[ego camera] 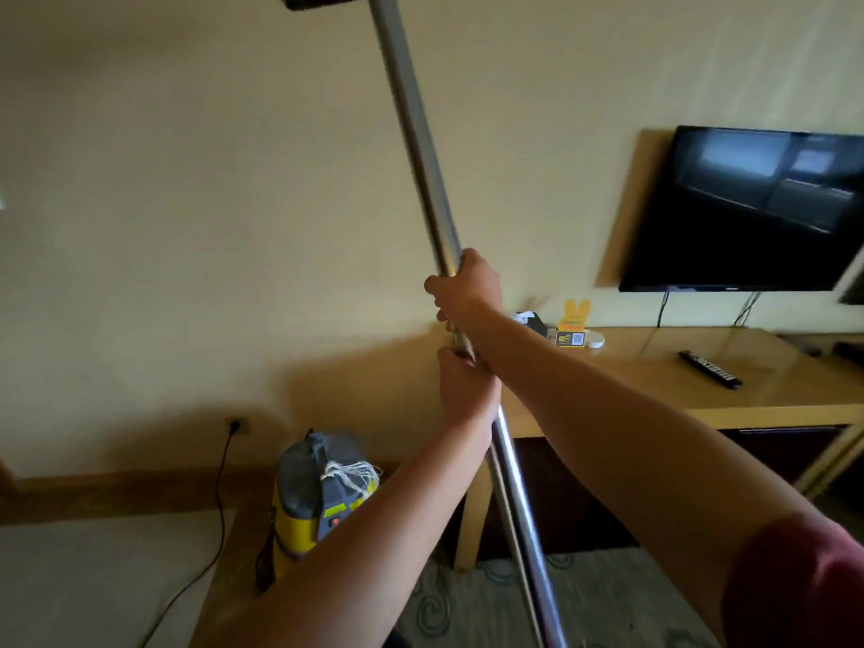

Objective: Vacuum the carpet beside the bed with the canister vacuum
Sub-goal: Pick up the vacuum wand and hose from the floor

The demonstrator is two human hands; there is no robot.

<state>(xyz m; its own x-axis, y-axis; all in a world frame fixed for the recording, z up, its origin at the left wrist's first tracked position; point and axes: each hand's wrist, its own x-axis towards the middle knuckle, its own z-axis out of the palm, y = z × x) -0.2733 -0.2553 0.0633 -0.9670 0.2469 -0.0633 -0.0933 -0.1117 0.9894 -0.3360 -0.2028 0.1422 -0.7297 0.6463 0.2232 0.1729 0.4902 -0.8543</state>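
Item: one metal wand [416,133], raised steeply, its dark floor head [322,0] up at the top edge of view, well above the carpet [608,596]. Your right hand [467,287] is the upper grip, closed fully around the wand; your left hand [467,390] is the lower grip, just beneath it, fingers wrapped on the tube at what looks like a joint. Step in hand, by my reading: adjusting or readying the wand, not yet vacuuming. The next move calls for you to lower the head onto the carpet. One canister vacuum [318,498], yellow and grey, stands on the floor left of and below the wand, near one wall socket [239,425] with one cord plugged in. Right of the wand: one tabletop [654,390] carrying one remote [710,369]; one television [748,208] above. No bed shows.
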